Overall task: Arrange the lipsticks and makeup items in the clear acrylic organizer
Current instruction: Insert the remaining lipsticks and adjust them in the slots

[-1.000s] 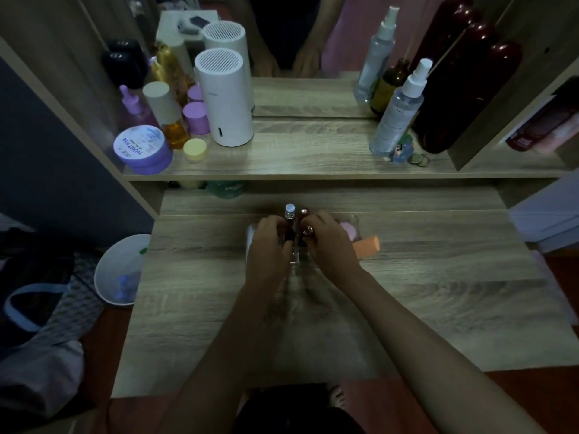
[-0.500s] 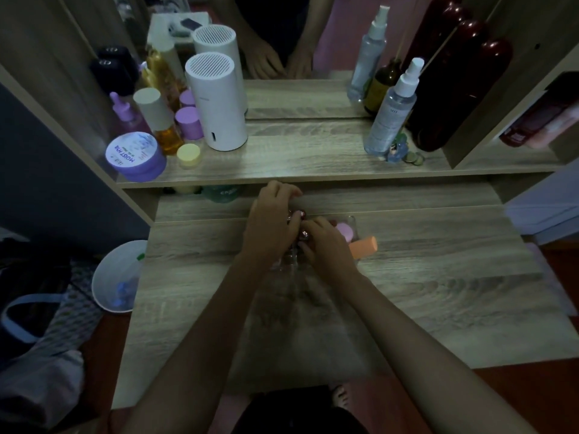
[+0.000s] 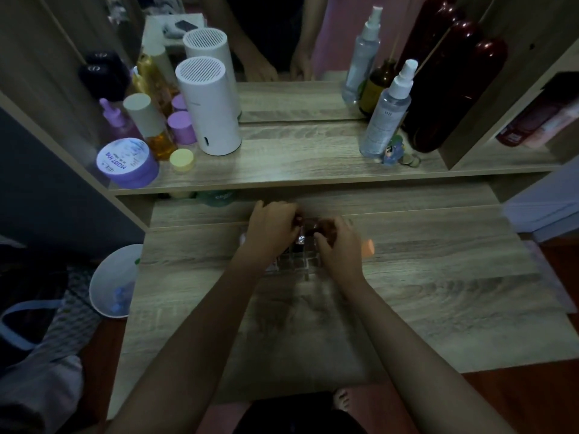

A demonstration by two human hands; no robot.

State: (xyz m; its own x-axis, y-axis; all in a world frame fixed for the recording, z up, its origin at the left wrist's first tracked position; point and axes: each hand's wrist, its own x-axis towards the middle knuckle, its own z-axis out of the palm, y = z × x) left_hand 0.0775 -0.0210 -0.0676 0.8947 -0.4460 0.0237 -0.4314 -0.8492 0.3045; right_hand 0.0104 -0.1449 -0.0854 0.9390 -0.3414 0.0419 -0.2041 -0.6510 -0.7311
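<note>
Both hands, left hand (image 3: 272, 225) having shifted rearward and right hand (image 3: 336, 245), are gripping lipsticks (image 3: 300, 221) over the organizer (image 3: 293, 261); filling is continuing.

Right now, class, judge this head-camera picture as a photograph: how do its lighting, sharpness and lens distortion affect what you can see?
Head view: dim light, so the clear organizer barely shows between the left hand and right hand; both hands are slightly blurred; the shelf edge bows from the wide lens; the mirror repeats the white cylinder.
</note>
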